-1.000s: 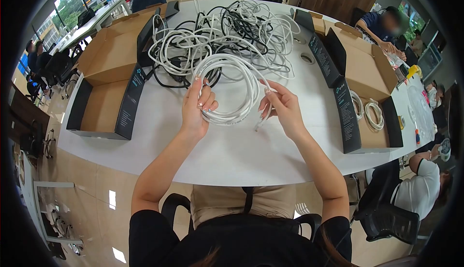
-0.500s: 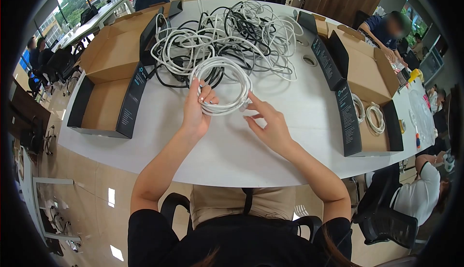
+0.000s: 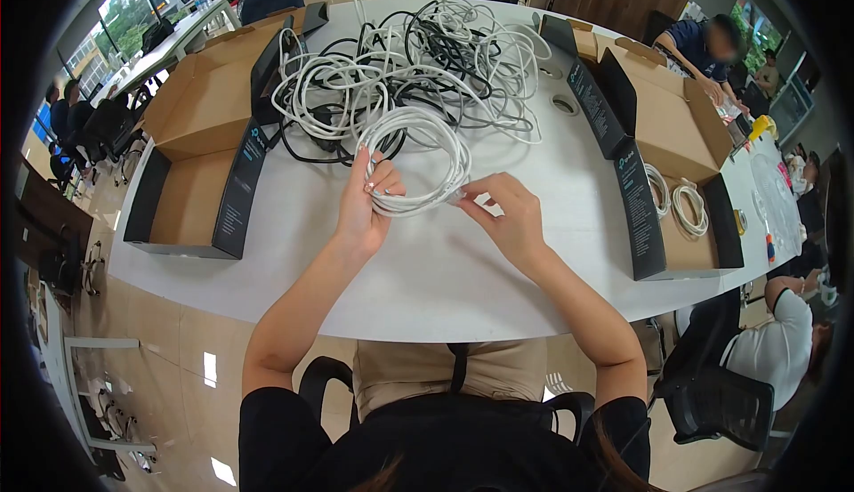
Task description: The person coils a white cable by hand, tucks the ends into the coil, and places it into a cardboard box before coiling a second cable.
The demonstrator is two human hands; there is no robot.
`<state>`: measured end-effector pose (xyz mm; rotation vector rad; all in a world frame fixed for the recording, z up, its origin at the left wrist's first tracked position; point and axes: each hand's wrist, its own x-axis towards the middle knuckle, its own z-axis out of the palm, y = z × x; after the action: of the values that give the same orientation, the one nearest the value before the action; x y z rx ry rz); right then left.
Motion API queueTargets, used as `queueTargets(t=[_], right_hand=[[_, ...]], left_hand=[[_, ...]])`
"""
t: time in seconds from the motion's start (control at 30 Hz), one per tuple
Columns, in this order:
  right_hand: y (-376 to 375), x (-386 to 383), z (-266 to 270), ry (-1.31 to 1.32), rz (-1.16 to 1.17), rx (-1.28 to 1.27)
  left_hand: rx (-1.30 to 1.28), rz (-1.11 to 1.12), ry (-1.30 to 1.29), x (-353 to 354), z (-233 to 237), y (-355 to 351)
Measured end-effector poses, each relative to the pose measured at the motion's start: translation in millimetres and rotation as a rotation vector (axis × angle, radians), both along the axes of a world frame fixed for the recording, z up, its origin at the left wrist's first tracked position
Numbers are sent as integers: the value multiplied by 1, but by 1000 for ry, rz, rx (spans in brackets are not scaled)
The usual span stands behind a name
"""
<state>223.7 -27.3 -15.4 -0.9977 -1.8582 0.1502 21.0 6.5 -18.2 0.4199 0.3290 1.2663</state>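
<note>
Left hand (image 3: pixel 375 191) closed around coiled white cable (image 3: pixel 455 161), right fingertips (image 3: pixel 463 197) pinching its end

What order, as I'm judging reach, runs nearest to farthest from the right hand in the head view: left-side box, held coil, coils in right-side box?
1. Held coil: at the fingertips of the right hand.
2. Coils in right-side box: to the right.
3. Left-side box: far left.

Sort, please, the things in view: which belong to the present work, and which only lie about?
Likely in the work:
coil, at left hand and right hand
cable pile
right box, coils inside

Probably just lying about:
left box
tape
plastic
</note>
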Motion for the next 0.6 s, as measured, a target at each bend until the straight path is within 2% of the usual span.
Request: queueTargets(t=[0.03,0.13,0.37,0.47,0.6], right_hand=[[0,1,3,-61,-22,55],[3,5,11,55,-121,29],[15,16,11,462,-55,75],[8,17,10,164,-25,253],[-2,0,7,-20,92,267]], left_hand=[[-5,-2,-6,-1,0,1],[-14,-2,-10,-4,1,2],[-14,17,45,-8,3,2],[-40,105,31,-7,3,5],[-56,178,47,-10,-2,7]])
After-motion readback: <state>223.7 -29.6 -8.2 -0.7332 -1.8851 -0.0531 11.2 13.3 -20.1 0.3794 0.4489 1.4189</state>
